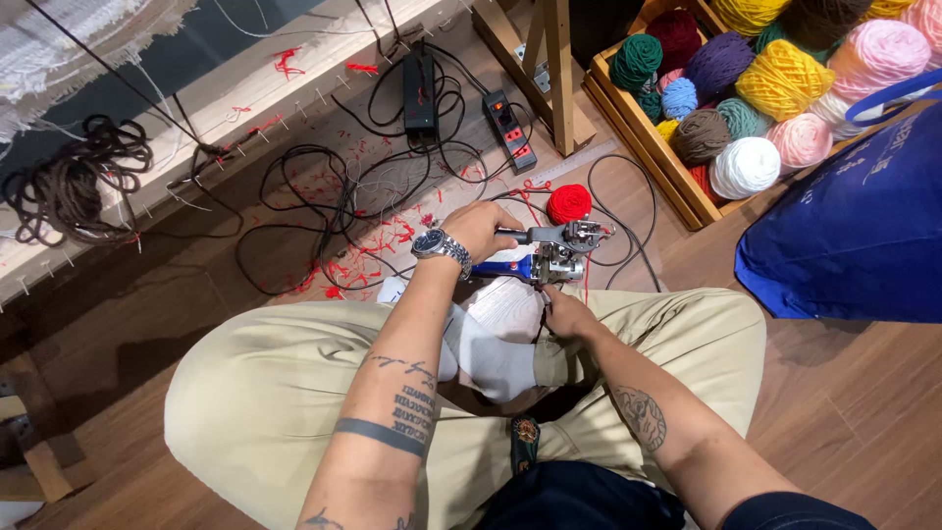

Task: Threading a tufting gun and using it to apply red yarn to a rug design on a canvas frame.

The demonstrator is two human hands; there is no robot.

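Left hand [478, 228] wrapped around the blue-and-grey metal tufting gun [549, 255]; right hand [567, 314] pinches beneath it; red yarn ball [569, 203] just beyond on the wooden floor [863, 393].

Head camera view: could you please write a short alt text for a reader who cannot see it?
A person sits cross-legged on a wooden floor, left hand gripping a blue and metal tufting gun while the right hand touches it from below. A red yarn ball lies just beyond, among black cables and red scraps; a wooden crate of coloured yarn stands on the right.
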